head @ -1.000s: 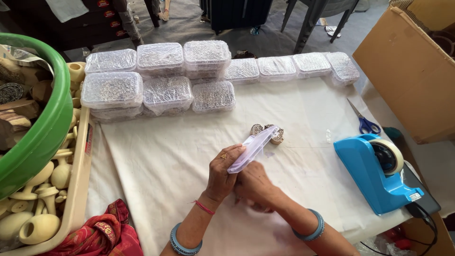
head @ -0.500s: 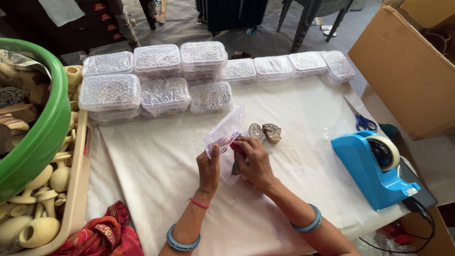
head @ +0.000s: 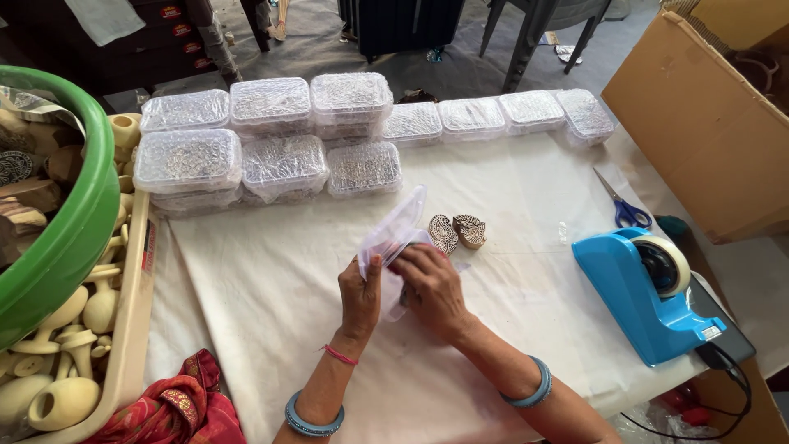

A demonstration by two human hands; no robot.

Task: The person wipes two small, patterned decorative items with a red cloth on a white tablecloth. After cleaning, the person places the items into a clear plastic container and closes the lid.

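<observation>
Both of my hands hold a small clear plastic bag (head: 396, 232) above the white cloth-covered table (head: 271, 288). My left hand (head: 362, 293) pinches the bag's left edge with thumb up. My right hand (head: 429, 284) grips the bag's lower right side, fingers curled against it. Just right of the bag, two small carved wooden blocks (head: 457, 232) lie on the cloth, a round one and a heart-shaped one. Whether anything is inside the bag is hidden by my fingers.
Several bubble-wrapped packed boxes (head: 271, 136) line the table's far side. A blue tape dispenser (head: 645, 288) and blue-handled scissors (head: 622, 205) sit right. A green tub (head: 62, 238) and tray of wooden pieces (head: 74, 345) stand left; a cardboard box (head: 707, 115) far right; red cloth (head: 177, 407) near.
The bag was held flat and tilted by both hands, then turned upright and opened. My hands have drawn slightly nearer, and the two carved blocks are now uncovered beside the bag.
</observation>
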